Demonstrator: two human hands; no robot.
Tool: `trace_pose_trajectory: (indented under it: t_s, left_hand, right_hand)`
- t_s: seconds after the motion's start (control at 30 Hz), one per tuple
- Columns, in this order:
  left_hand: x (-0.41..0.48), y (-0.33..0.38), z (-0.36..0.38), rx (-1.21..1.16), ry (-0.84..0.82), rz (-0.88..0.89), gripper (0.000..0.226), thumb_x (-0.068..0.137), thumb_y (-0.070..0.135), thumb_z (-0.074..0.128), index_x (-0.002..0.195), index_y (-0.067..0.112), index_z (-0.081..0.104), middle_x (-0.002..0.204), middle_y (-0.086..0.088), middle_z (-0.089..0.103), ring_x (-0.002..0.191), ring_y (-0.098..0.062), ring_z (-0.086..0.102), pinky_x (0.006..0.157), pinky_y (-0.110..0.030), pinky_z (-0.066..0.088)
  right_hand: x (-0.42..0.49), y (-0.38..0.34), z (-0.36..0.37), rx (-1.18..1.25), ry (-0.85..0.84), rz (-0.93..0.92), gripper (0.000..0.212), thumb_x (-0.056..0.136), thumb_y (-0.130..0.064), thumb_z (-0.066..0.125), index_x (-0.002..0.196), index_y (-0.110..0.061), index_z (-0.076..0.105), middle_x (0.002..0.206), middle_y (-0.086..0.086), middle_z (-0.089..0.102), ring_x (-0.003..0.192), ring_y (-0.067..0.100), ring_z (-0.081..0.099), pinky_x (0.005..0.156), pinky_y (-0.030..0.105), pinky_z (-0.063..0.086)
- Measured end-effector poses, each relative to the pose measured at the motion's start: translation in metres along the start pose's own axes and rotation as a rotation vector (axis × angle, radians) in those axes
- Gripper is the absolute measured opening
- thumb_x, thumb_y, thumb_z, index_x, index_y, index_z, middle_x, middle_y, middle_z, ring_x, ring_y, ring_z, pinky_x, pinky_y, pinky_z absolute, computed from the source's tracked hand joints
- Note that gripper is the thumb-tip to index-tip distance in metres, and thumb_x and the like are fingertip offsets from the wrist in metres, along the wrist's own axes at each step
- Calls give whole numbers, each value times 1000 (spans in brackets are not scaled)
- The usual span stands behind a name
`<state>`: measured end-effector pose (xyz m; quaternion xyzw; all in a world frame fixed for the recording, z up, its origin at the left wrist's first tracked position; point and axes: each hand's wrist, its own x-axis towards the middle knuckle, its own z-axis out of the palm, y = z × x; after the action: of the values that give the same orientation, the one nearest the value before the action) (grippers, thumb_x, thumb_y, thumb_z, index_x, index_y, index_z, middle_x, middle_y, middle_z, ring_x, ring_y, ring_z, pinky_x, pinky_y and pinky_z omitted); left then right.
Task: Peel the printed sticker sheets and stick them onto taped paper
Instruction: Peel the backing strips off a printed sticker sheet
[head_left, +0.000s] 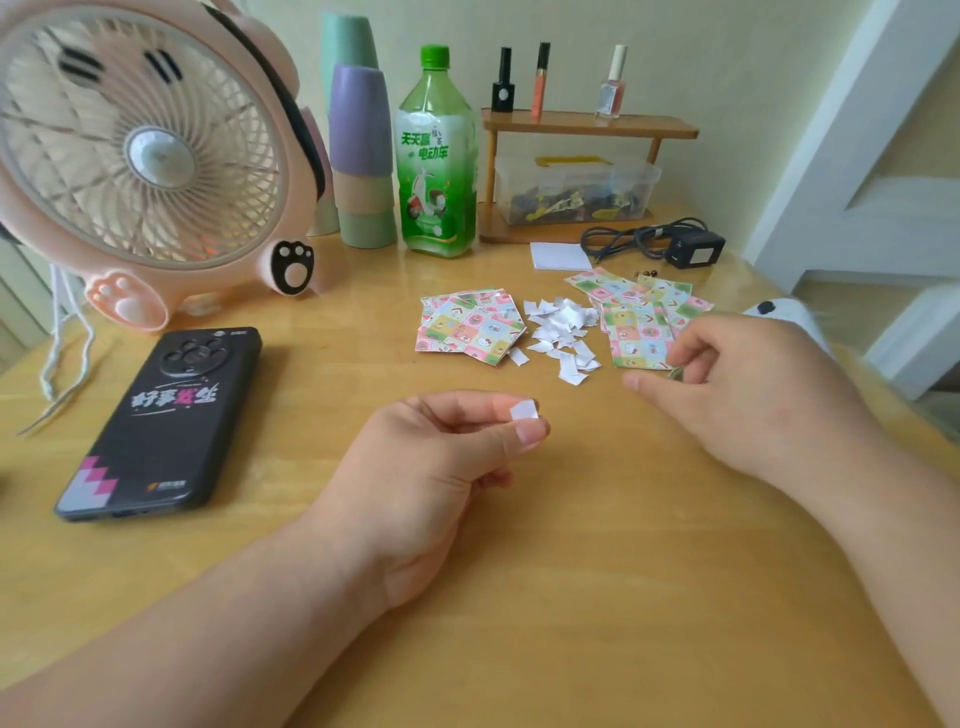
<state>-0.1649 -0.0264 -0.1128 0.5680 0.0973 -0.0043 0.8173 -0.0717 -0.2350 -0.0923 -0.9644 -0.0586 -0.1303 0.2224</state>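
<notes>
My left hand (441, 457) pinches a white scrap (523, 411) (fingertips only). My right hand (753, 384) curls at the sticker sheets (636, 335), grip unclear.

free: table (571, 597) front — bare wood | left: phone (161, 421), fan (140, 156) | ahead: sticker sheets (467, 327), paper scraps (561, 332)

Single head view, from a worn camera that looks forward and down over a wooden table (519, 597) from the person's side. Wide angle, so the edges bend: fan (140, 156) bulges at top left, door frame (831, 156) leans at right. Forearms enter from the bottom corners, close to the lens. Left hand (436, 467), pinching a white scrap (523, 410), sits near frame centre, and right hand (753, 400) is right of centre. Bottle (436, 156) and small shelf (587, 130) stand farthest off, by the wall at the top.
</notes>
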Motion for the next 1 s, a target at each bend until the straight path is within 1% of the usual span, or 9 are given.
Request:
trace_pose_trajectory:
  t_s: [0.07,0.13,0.23,0.3,0.53,0.63,0.7,0.83,1.0]
  left_hand:
    - [1,-1,1,21,-8,-6,14,56,14,83,69,15,80,76,-4,72,60,-10,59,67,-27,49]
    - [1,-3,2,27,-29,-1,17,56,16,85,73,14,81,78,-4,73,63,-11,60,72,-28,51]
    - [2,-5,1,27,-59,39,15,65,17,89,77,12,82,78,-5,74,66,-11,59,76,-30,49]
    - [3,-5,1,23,-57,61,10,70,20,87,73,12,81,75,-6,73,66,-11,58,73,-28,48]
    - [8,-4,-3,85,-18,164,10,75,21,76,68,15,79,74,-5,72,66,-11,57,68,-23,47]
    - [9,-5,-3,73,3,133,10,71,21,86,70,14,79,75,-5,72,65,-13,54,71,-28,46]
    - [9,-7,-4,53,24,108,14,69,27,81,73,13,80,79,-8,71,66,-15,54,73,-31,46]
    - [11,-8,-7,22,3,102,19,69,19,87,85,9,82,90,-11,73,75,-15,60,74,-29,49]
    - [13,-11,-9,33,-19,106,18,68,17,79,84,8,82,90,-12,76,84,-24,67,86,-34,53]
  right_hand:
    - [-16,-14,5,235,54,-119,27,76,-45,81,73,-24,65,60,-5,60,55,13,55,58,36,52]
    - [-34,-31,12,484,-25,-211,18,80,-32,81,73,-21,68,59,2,60,47,10,47,49,34,45]
    - [-48,-46,20,722,-130,-290,12,86,-15,76,75,-16,72,62,11,65,51,25,54,50,38,46]
    - [-47,-45,23,810,-134,-268,4,81,-16,69,78,-15,73,63,7,66,59,33,58,52,33,48]
    - [-48,-45,27,880,-202,-205,6,79,-14,69,80,-18,73,63,11,64,60,34,58,54,32,47]
    - [-48,-44,27,909,-274,-169,13,87,1,71,82,-11,73,59,10,64,54,14,58,54,18,45]
    - [-47,-44,27,917,-311,-143,8,86,-4,72,84,-11,73,57,3,65,55,7,58,55,14,44]
    - [-45,-42,28,915,-330,-114,10,87,-5,71,89,-15,72,58,2,66,55,8,57,55,14,43]
    - [-45,-44,27,882,-331,-107,17,89,2,67,91,-14,72,59,3,66,58,11,59,56,16,45]
